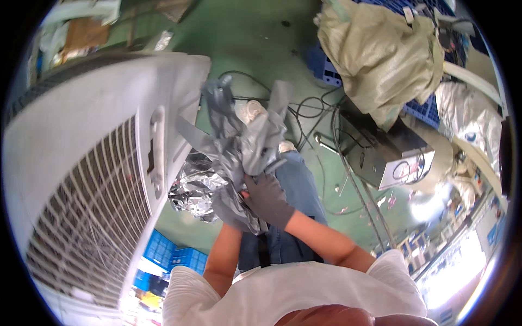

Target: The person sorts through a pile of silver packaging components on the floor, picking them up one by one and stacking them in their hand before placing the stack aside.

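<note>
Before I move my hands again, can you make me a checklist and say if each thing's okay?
1. Right hand in its dark grey glove, touching the shiny, crumpled grey plastic sheeting: ok.
2. Left hand's grip: cannot tell; the sheeting hides it.
3. Sheeting bundled neatly: not ok; loose strips stick out.
4. Smooth green floor free of trip hazards: not ok; thin black cables loop near the feet.
5. Both pale shoes untangled: cannot tell; sheeting partly covers one.
</note>
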### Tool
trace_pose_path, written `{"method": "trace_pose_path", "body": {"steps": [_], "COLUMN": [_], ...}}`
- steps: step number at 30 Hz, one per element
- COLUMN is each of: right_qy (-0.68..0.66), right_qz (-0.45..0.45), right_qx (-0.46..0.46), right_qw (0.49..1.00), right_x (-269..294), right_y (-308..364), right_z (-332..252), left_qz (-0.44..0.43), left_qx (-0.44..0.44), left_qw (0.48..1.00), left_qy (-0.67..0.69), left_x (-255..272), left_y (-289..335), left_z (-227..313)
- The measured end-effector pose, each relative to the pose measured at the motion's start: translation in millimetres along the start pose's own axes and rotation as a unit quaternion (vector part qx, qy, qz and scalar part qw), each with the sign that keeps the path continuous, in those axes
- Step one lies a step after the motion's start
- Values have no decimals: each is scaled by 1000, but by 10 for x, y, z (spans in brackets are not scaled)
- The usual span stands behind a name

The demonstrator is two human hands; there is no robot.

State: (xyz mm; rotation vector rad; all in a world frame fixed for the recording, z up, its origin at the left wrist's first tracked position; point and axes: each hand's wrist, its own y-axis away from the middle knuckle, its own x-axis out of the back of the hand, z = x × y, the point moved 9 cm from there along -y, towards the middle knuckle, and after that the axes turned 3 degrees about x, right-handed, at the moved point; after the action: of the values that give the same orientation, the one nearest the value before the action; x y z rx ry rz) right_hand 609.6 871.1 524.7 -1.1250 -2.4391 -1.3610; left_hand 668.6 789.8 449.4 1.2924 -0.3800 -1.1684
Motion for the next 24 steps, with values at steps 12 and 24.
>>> {"method": "trace_pose_path", "body": {"steps": [12, 24], "right_qy": [105, 124], "right_qz": [20, -272], "right_qx": [93, 251], "right_qw": [990, 921], "right_x": [-858, -4071], "right_y": [1428, 1874], "right_z": [740, 61], "left_qz": [65, 276], "left_qx": [-227, -10], "left_qw": [970, 916], "left_qy": [-55, 290], "left_x": [236, 3434], "left_y": [1044, 2078], "left_z": [-1695, -3036]}}
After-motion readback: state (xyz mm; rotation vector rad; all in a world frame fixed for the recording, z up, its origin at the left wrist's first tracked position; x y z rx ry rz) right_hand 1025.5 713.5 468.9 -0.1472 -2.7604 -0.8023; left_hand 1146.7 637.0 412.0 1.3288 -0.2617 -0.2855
